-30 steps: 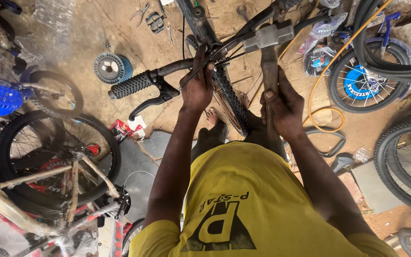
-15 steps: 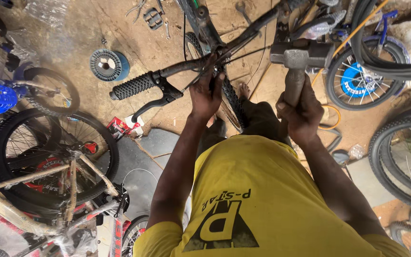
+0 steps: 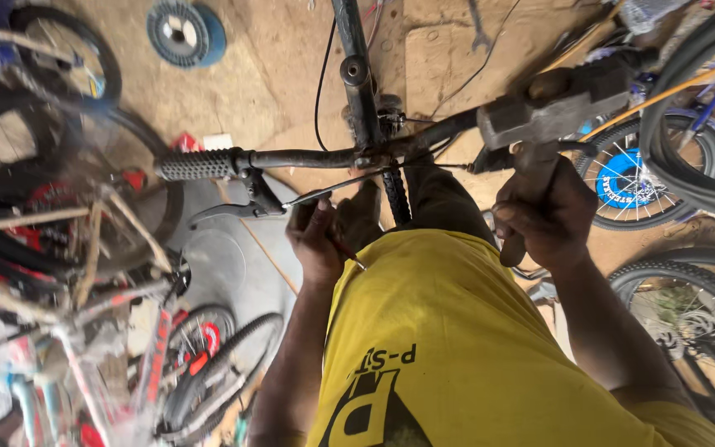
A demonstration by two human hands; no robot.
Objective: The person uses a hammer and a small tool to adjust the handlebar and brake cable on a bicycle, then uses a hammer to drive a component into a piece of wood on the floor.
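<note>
Across the handlebar [image 3: 308,157], hammer [image 3: 552,112] roughly crosswise.

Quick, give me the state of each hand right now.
Left hand: closed on a thin metal rod by the handlebar.
Right hand: closed around a hammer handle.

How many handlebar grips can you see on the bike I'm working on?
1: the black rubber grip on the handlebar's left end, above the brake lever. The other end sits behind the hammer, so a second may be hidden.
</note>
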